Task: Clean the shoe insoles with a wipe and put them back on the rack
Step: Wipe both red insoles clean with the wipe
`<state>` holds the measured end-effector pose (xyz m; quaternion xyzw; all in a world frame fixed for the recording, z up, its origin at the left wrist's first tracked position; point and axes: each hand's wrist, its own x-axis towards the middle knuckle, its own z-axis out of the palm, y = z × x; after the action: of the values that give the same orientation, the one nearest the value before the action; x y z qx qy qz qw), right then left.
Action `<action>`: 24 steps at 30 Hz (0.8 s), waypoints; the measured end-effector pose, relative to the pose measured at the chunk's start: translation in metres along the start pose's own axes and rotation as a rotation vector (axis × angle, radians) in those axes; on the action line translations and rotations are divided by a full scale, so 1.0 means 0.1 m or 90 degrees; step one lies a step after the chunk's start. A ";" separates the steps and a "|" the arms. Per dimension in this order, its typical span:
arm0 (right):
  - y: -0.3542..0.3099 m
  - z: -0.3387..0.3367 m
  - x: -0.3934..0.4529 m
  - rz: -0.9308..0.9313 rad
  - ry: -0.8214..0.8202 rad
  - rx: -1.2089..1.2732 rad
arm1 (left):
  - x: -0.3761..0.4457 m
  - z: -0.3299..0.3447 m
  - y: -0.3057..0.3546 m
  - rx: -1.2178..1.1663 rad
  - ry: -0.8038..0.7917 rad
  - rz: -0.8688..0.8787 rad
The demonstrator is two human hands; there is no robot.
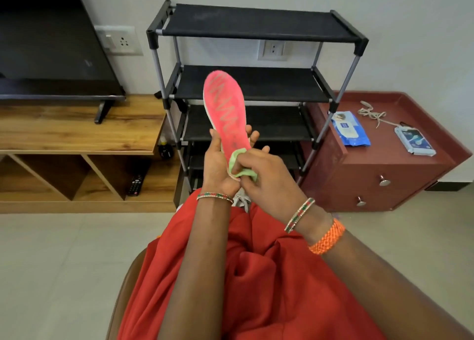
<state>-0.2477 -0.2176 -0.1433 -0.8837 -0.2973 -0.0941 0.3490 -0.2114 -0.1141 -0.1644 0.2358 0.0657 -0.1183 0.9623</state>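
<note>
A pink insole (225,109) with a grey zigzag print stands upright in front of me, toe end up. My left hand (218,165) grips its lower half from behind, thumb on the left edge and fingertips showing on the right. My right hand (264,180) pinches a pale green wipe (241,165) against the insole's heel end. Behind them stands the black shoe rack (256,83), its fabric shelves bare where visible.
A dark red drawer cabinet (384,165) to the right carries a blue wipes pack (351,129), a second pack (414,141) and loose laces (372,114). A wooden TV unit (77,127) with a television (51,44) stands left; a remote (135,184) lies in it. My red-clothed lap (243,275) is below.
</note>
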 end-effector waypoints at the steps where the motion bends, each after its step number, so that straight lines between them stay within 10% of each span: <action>1: 0.01 -0.01 0.00 0.009 -0.005 -0.010 | 0.02 0.00 -0.02 -0.010 0.007 0.000; 24: 0.10 -0.12 0.02 0.103 -0.030 0.182 | 0.10 -0.13 0.07 -0.079 0.014 0.064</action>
<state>-0.2401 -0.2305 -0.1394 -0.8482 -0.2434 -0.0014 0.4704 -0.2006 -0.1042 -0.1752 0.1800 0.0712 -0.0627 0.9791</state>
